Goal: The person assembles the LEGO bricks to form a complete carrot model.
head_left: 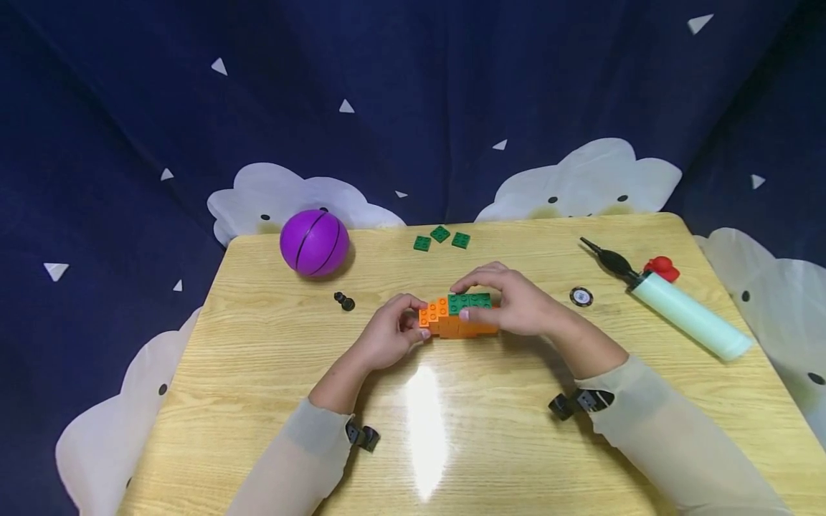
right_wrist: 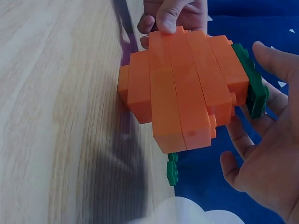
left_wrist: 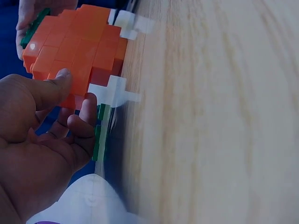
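Note:
A stepped build of orange toy building bricks [head_left: 452, 327] is held between both hands, its blocky face showing large in the right wrist view. My left hand [head_left: 389, 331] grips its left end, thumb [left_wrist: 63, 79] on the face and fingers curled around the far side. On the top step lies a flat green studded brick [head_left: 470, 303]. My right hand [head_left: 521, 304] straddles this green brick, with the thumb at its near edge and fingers curved behind it. The lower orange side stands close over the table in both wrist views.
Three small green bricks [head_left: 440, 233] lie at the table's back edge. To the left are a purple ball [head_left: 314, 243] and a black chess pawn [head_left: 345, 301]. At right are a poker chip [head_left: 581, 297], a hand pump [head_left: 687, 315] and a red item [head_left: 661, 269].

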Demonstrator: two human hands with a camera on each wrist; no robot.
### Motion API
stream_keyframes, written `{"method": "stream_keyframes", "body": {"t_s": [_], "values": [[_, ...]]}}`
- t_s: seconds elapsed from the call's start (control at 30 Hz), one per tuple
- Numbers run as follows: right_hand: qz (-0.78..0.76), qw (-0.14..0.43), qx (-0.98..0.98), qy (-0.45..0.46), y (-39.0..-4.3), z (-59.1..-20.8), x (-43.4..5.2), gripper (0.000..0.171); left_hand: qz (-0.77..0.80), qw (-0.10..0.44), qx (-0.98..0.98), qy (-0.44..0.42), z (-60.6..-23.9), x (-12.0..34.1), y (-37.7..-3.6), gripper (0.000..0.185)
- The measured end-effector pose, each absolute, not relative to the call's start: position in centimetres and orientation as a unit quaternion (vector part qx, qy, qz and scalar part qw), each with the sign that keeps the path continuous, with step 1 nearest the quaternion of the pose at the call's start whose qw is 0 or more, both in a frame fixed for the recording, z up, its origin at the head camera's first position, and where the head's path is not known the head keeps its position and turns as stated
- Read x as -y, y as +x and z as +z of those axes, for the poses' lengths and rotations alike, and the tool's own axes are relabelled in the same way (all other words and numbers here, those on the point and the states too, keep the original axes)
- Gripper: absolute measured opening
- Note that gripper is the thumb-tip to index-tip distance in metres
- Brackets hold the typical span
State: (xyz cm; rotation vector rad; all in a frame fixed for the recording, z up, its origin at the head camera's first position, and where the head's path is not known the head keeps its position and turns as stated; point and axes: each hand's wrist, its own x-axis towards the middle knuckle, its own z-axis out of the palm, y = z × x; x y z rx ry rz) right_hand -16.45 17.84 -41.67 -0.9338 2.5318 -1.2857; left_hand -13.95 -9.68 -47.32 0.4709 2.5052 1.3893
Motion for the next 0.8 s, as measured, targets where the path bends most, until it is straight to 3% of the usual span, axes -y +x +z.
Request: {"method": "stream_keyframes", "body": {"t_s": [0.27, 0.8], "values": [[-0.458, 0.1, -0.838, -0.279, -17.5, -41.8, -18.0, 0.035, 0.482, 0.121, -0.853, 0.161, -47.5, 9.6, -14.0, 0.035], [-0.47, 0.085, -0.852, -0.213, -21.0, -43.3, -17.8, 0.033, 0.476, 0.117, -0.856, 0.164, -47.5, 9.7, -14.0, 0.036]]}}
